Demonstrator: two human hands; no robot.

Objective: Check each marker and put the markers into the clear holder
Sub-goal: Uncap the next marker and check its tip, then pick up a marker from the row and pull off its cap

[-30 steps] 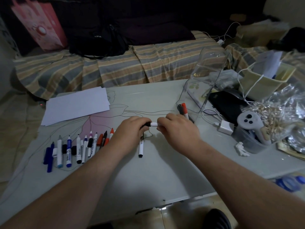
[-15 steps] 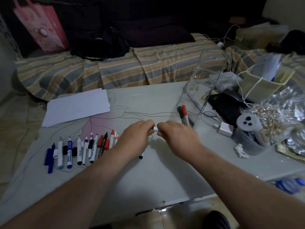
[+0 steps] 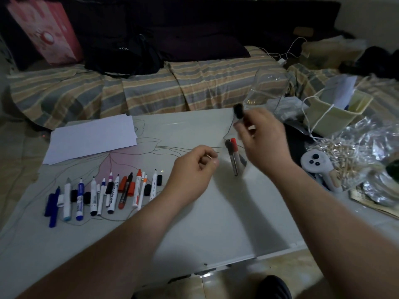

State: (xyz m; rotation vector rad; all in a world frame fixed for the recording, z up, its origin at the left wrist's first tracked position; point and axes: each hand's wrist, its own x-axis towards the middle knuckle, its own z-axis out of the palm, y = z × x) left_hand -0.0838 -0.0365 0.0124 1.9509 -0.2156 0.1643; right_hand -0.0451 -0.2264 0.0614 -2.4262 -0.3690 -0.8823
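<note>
My right hand (image 3: 262,137) is raised and blurred, shut on a black-capped marker (image 3: 238,112) right in front of the clear holder (image 3: 265,87). Two markers, one black and one red (image 3: 234,154), lean inside the holder's lower part. My left hand (image 3: 194,169) hovers low over the white table (image 3: 216,223), fingers curled with nothing visible in them. A row of several markers (image 3: 103,190) with loose caps lies at the table's left.
White paper sheets (image 3: 92,137) lie at the back left of the table. On the right are a white controller (image 3: 317,165), a crinkled clear bag (image 3: 356,152), a yellowish box (image 3: 336,111) with a cable. A striped sofa (image 3: 151,89) stands behind.
Both hands were joined on one marker at the table's middle. Now my right hand has lifted that marker up and right toward the clear holder, and my left hand has let go.
</note>
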